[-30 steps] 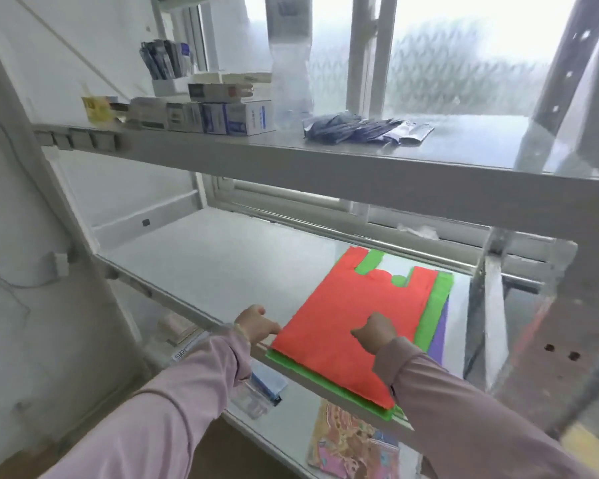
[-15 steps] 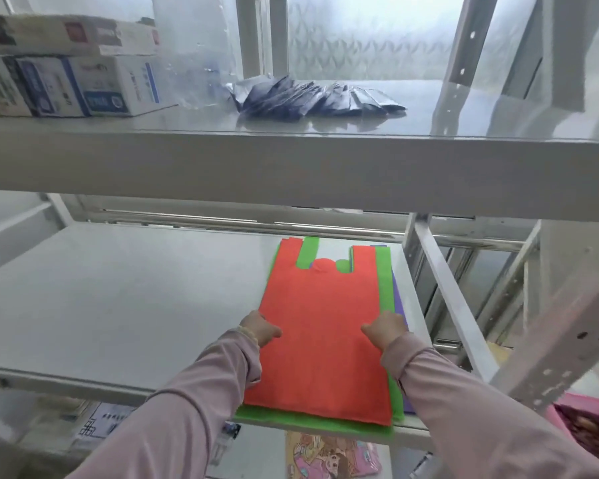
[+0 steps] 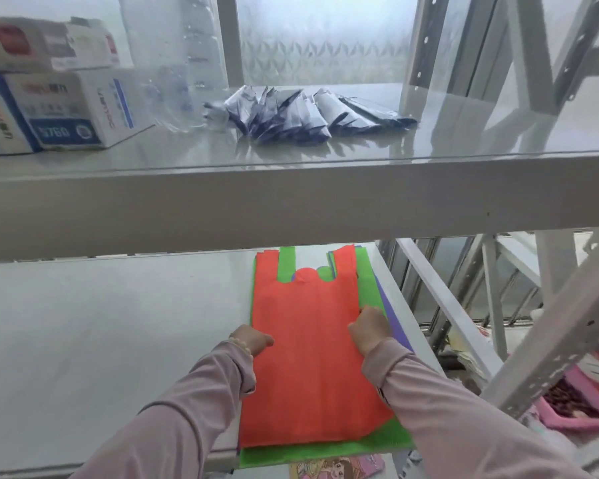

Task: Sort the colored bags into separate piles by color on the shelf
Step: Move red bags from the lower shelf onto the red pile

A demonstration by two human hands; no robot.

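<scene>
The orange bag (image 3: 308, 368) lies flat on top of 1 green bag (image 3: 325, 452) and 1 purple bag (image 3: 396, 326) (only a strip of purple shows at right). The stack sits at the right end of the lower shelf (image 3: 101, 340), its near edge overhanging the front lip. My left hand (image 3: 253, 340) pinches the orange bag's left edge and my right hand (image 3: 370, 328) its right edge, fingers curled; above, the upper shelf (image 3: 291, 195) carries printed boxes (image 3: 66, 112) and foil packets (image 3: 308, 115).

orange bag (image 3: 308, 375) flat, atop green (image 3: 325, 454), perhaps purple (image 3: 396, 326)
</scene>
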